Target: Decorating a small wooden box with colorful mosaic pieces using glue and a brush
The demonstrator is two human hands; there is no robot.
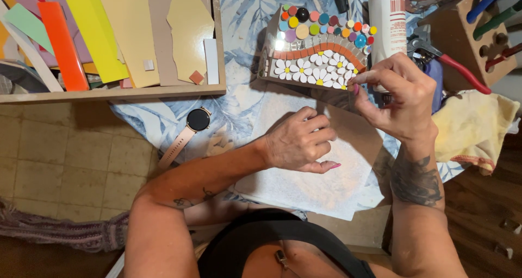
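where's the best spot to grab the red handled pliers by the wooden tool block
Probably by the red handle, coming from the right edge of the table over the yellow cloth. The handle angles down and out to the right and lies bare, while the metal head is tucked between the white bottle and the wooden tool block, close above the right hand.

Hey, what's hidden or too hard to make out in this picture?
Head view only:
- Whatever the right hand pinches at the mosaic piece: too small, covered by fingertips.
- Left hand: curled, so the palm is hidden.
- White bottle: bottom hidden behind the right hand.
- Red-handled pliers: jaws hidden behind the bottle and hand.
- Tool block: cut off by the top edge.
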